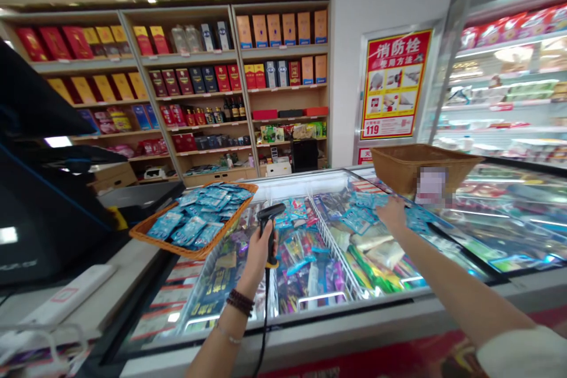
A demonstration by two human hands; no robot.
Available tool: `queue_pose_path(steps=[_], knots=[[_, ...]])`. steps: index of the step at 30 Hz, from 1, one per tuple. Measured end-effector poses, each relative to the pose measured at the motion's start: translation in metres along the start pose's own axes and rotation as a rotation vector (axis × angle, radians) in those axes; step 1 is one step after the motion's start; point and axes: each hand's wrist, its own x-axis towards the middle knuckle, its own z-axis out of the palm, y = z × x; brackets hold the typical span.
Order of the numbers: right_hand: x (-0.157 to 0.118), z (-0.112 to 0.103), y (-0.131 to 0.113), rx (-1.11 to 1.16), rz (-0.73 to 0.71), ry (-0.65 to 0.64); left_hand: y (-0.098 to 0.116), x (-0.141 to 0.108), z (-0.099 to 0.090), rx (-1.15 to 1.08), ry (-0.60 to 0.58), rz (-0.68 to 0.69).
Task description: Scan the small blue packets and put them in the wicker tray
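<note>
The person's left hand and right hand are showing bare skin, with the forearms uncovered for most of their visible length. On the left wrist, the person is wearing a dark brown bracelet made of several stacked strands of small beads, forming a thick band. Just beside it, toward the elbow, a thin metallic chain bracelet is circling the forearm, much finer and paler than the beaded one. The right arm is wearing a loose off-white sleeve, its soft-looking fabric bunching into a wide cuff at the bottom corner of the view. Its weave is too blurred to tell.
</note>
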Motion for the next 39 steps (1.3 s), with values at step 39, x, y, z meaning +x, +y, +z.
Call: queue_pose_path(steps=[39], knots=[[-0.274, 0.253, -0.353, 0.331, -0.394, -0.853, 0.016, -0.005, -0.184, 0.021, 0.395, 0.09]])
